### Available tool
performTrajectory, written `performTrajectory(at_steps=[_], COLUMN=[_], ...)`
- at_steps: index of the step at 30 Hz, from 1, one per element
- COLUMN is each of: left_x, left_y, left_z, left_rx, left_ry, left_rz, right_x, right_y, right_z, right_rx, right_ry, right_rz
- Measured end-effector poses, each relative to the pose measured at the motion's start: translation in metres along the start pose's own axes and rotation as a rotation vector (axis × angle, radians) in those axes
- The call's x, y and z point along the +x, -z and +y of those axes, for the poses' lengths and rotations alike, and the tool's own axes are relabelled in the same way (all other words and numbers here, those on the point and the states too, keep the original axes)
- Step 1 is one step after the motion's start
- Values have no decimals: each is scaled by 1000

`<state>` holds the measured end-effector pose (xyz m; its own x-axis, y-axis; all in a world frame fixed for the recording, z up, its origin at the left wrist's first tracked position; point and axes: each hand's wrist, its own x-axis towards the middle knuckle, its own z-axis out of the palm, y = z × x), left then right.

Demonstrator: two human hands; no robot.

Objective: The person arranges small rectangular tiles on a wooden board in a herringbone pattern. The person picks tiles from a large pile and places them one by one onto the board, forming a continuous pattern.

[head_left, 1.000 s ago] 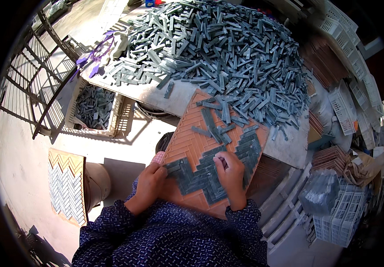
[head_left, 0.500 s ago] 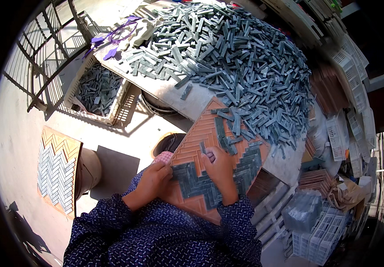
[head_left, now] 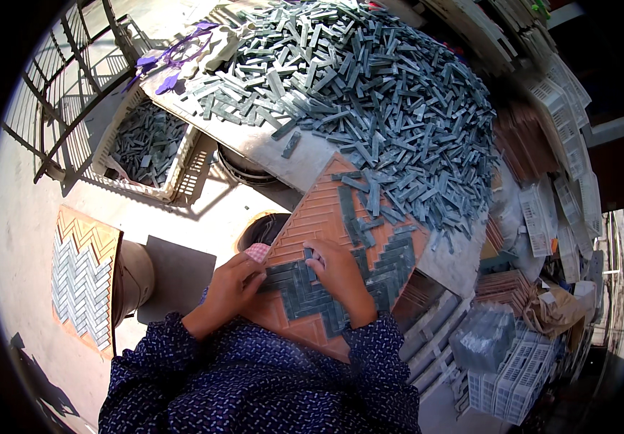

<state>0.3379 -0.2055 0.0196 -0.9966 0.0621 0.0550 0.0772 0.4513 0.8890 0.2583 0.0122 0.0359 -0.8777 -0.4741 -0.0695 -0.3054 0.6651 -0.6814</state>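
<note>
Orange tray (head_left: 312,217) is half filled: right hand (head_left: 337,275) pinches one grey strip (head_left: 309,254) into the herringbone, left hand (head_left: 231,286) flat at its edge. Next strip probably needs exact angle.

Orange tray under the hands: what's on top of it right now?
Grey tile strips fill the orange tray's near rows; loose ones lie farther up. The left hand and right hand hide some.

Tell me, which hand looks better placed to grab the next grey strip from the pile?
Probably the right hand: it lies on the orange tray nearest the loose grey strips, fingertips on a strip. The left hand sits at the tray's left edge.
</note>
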Motion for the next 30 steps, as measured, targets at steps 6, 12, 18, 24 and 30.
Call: performTrajectory(at_steps=[6,12,18,24,30], left_x=[1,2,2,2,1], left_y=[0,-1,3,-2,0], left_z=[2,4,3,-1,-1], left_rx=[-8,-14,-2,-25,-22], left_ry=[38,17,39,9,39], left_rz=[-28,-46,-20,-24,-21], right_x=[-3,-1,3,9,9], right_y=[3,-8,3,8,3], right_z=[12,0,-7,6,4], right_rx=[-3,-39,260,271,24], right_ry=[167,-52,-168,-93,51], right_rz=[36,64,73,-15,-33])
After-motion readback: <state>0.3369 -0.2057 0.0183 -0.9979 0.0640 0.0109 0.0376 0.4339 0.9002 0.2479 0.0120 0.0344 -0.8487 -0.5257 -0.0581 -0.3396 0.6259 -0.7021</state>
